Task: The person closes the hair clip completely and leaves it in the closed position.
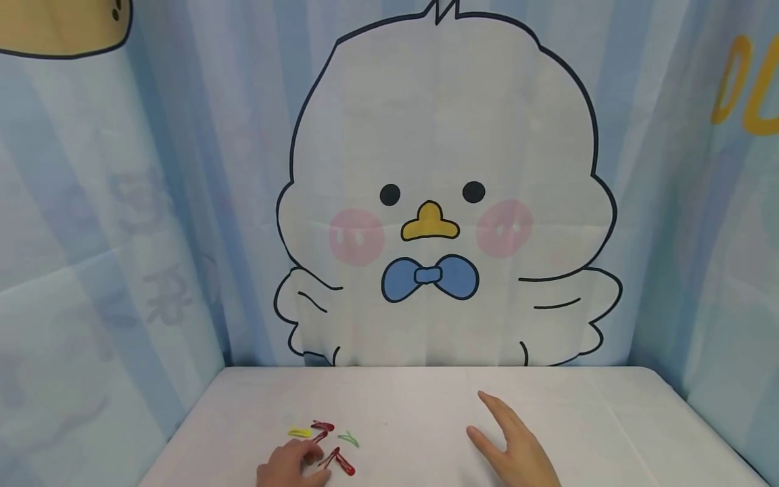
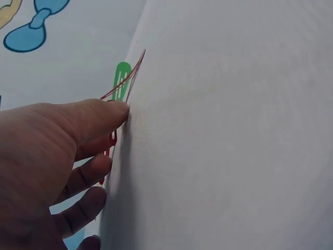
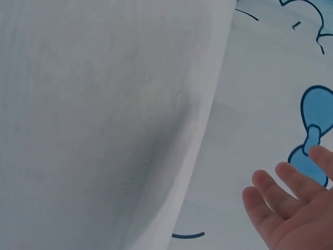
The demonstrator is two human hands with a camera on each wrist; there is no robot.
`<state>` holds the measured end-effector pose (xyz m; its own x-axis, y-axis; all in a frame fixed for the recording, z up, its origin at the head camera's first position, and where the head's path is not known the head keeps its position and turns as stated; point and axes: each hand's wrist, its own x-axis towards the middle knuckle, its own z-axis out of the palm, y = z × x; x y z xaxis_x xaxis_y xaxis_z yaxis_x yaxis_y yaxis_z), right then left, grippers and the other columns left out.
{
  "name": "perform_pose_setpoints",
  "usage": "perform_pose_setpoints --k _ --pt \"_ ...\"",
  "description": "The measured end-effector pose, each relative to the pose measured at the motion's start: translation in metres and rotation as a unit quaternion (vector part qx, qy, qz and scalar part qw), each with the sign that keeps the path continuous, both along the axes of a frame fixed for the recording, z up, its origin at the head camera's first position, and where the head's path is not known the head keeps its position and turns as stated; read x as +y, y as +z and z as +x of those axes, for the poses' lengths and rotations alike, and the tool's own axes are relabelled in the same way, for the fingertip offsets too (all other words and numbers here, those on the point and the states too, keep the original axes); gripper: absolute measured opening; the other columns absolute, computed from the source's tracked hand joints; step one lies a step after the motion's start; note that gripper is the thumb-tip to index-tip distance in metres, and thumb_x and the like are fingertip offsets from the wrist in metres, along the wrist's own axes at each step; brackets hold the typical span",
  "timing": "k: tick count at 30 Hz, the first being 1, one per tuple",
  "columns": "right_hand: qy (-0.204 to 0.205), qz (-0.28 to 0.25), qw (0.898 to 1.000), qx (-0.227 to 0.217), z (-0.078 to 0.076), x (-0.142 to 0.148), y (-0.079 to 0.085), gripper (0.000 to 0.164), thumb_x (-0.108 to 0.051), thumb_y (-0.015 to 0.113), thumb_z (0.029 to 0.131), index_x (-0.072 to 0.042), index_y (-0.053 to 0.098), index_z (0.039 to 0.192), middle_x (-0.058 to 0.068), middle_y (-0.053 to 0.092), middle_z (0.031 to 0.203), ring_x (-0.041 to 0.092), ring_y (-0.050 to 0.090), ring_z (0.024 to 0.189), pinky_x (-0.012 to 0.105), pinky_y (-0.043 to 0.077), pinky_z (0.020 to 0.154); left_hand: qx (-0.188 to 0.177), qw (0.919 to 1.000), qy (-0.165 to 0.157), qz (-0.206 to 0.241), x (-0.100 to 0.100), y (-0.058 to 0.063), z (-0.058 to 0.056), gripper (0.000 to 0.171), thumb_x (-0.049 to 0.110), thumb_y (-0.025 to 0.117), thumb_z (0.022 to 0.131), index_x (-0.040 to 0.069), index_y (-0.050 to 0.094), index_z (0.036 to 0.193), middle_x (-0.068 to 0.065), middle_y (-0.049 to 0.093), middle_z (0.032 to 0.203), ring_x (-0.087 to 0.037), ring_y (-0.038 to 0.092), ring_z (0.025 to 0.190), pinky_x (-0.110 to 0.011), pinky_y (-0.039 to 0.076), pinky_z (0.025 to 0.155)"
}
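Observation:
Several small hair clips lie together on the white table in the head view: a yellow clip (image 1: 299,432), a green clip (image 1: 349,439) and several red ones, among them a red clip (image 1: 345,464) at the front. My left hand (image 1: 291,465) is low beside them, its thumb and fingers bent and spread apart around the near red clips. From the left wrist, the thumb (image 2: 101,114) overlaps a thin red clip (image 2: 136,70), with the green clip (image 2: 123,78) behind it. Over to the right, my right hand (image 1: 517,450) is held above the table with fingers extended, holding nothing.
The white table (image 1: 426,412) ends at a back edge against a hanging cloth (image 1: 438,122) printed with a large white chick and blue bow tie. Striped blue cloth (image 1: 718,237) hangs at both sides.

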<state>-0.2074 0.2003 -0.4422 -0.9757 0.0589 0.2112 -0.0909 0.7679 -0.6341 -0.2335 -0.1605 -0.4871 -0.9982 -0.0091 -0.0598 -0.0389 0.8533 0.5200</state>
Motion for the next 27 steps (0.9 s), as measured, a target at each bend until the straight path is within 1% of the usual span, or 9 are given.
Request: perform_pose_setpoints --k 4,9,12,19,22,27 --pt "0.000 0.002 1.000 0.000 0.0000 -0.0012 -0.0003 0.077 -0.061 0.064 0.092 -0.011 0.049 0.148 0.017 0.049 0.148 0.041 0.046 0.134 0.061 0.038 0.103 0.002 0.9999 0.008 -0.007 0.0012 -0.0006 -0.0010 0.025 0.031 0.083 0.083 0.013 0.070 0.094 0.001 0.055 0.083 -0.022 0.048 0.077 -0.054 0.042 0.076" --pt "-0.002 0.003 1.000 0.003 -0.0002 -0.0017 0.0000 0.076 -0.061 0.063 0.092 -0.012 0.049 0.149 0.017 0.048 0.149 0.040 0.046 0.135 0.061 0.038 0.104 0.001 0.9997 0.025 -0.006 0.0027 0.0006 -0.0008 0.021 0.027 0.082 0.084 0.013 0.067 0.086 0.001 0.054 0.080 -0.020 0.049 0.074 -0.052 0.042 0.076" --pt "-0.003 0.004 1.000 0.003 -0.0005 -0.0015 -0.0001 0.076 -0.060 0.063 0.092 -0.012 0.049 0.149 0.017 0.048 0.149 0.040 0.046 0.135 0.061 0.037 0.104 0.003 0.9996 0.029 -0.002 0.0028 0.0010 -0.0007 0.021 0.026 0.082 0.085 0.013 0.066 0.086 0.001 0.055 0.080 -0.021 0.049 0.074 -0.052 0.042 0.076" --pt "0.001 -0.001 1.000 0.011 0.0010 0.0000 -0.0003 0.076 -0.060 0.063 0.093 -0.012 0.048 0.149 0.016 0.048 0.150 0.039 0.045 0.136 0.060 0.037 0.105 0.003 0.9989 0.038 0.027 0.0037 0.0053 0.0014 0.020 0.023 0.082 0.085 0.012 0.066 0.086 0.001 0.055 0.080 -0.021 0.049 0.074 -0.052 0.040 0.077" --pt "0.004 -0.005 1.000 0.023 0.0022 0.0010 -0.0006 0.075 -0.059 0.064 0.093 -0.013 0.049 0.149 0.015 0.048 0.150 0.038 0.045 0.136 0.059 0.036 0.106 0.005 0.9982 0.042 0.043 0.0036 0.0058 0.0021 0.019 0.022 0.081 0.085 0.012 0.066 0.087 0.000 0.055 0.080 -0.021 0.049 0.074 -0.052 0.039 0.076" --pt "0.009 -0.012 0.999 0.044 0.0040 0.0036 -0.0001 0.072 -0.056 0.065 0.094 -0.013 0.049 0.149 0.013 0.049 0.149 0.036 0.045 0.137 0.058 0.036 0.107 0.025 0.9967 0.054 0.055 0.0021 0.0060 0.0025 0.017 0.020 0.081 0.085 0.012 0.066 0.087 0.001 0.055 0.079 -0.020 0.048 0.073 -0.050 0.036 0.074"
